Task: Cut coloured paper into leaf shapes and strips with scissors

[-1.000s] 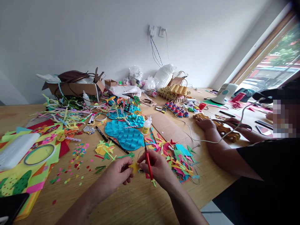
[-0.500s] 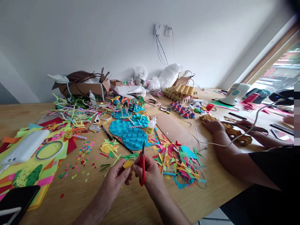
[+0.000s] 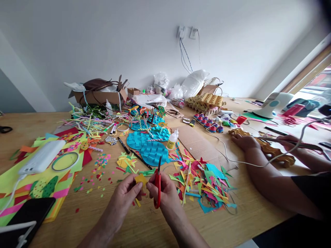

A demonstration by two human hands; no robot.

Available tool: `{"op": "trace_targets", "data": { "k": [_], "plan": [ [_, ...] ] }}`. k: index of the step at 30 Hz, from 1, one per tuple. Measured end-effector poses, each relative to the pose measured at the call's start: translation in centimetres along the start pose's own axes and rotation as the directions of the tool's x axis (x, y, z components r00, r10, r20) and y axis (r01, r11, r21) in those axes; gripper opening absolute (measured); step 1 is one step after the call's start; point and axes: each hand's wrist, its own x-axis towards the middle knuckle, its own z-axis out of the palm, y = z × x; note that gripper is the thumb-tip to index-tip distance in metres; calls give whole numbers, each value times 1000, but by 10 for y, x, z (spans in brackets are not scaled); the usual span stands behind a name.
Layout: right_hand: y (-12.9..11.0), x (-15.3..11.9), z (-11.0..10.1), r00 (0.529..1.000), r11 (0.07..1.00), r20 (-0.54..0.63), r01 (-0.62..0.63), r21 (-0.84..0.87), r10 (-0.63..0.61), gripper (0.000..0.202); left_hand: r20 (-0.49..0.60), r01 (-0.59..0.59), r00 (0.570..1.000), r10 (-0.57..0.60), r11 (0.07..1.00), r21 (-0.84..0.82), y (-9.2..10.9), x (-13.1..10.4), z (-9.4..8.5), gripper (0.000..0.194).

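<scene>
My left hand [image 3: 127, 193] pinches a small piece of yellow paper [image 3: 141, 179] between thumb and fingers. Red-handled scissors [image 3: 158, 188] are in my right hand [image 3: 167, 193], their dark blades pointing up and away, close together. The right fingertips are near the paper's edge; I cannot tell whether they touch it. A narrow yellow strip [image 3: 138, 202] shows just below the left fingers. Beyond my hands lie blue paper discs [image 3: 151, 153] with raised folds, a yellow paper fish [image 3: 124, 162] and a white glue bottle [image 3: 172, 139]. To the right is a heap of colourful paper scraps [image 3: 207, 186].
On the left, a white power bank [image 3: 42, 156] and a tape roll [image 3: 65, 161] rest on coloured paper, with a black phone [image 3: 31, 217] nearer. At right, another person's hand [image 3: 244, 142] touches an egg carton piece [image 3: 274, 154]. A white cable [image 3: 261, 158] crosses the table.
The view has swung left, so the table's things appear shifted right. The scissors and yellow paper stay in my hands, which are slightly farther apart. The yellow strip below my left fingers shows more clearly.
</scene>
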Motion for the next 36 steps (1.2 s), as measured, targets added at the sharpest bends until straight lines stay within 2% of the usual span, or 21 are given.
{"op": "trace_targets", "data": {
  "k": [5,8,10,17,36],
  "plan": [
    [3,-15,-6,986,945,164,45,-324,9,19,-8,37,999,-37,997,-61,7,1,-14,13],
    [5,-22,-4,983,850,179,67,-523,32,25,-24,24,999,-26,996,-91,12,1,-15,13],
    [4,-24,-1,982,806,185,75,-587,42,27,-17,26,999,-28,996,-90,15,0,-15,14],
    [-3,-24,4,981,775,189,81,-626,50,28,33,44,999,-42,996,-81,14,-1,-17,11],
    [3,-23,6,979,833,201,92,-546,24,30,94,79,993,-70,992,-97,12,-2,-13,10]
  ]
}}
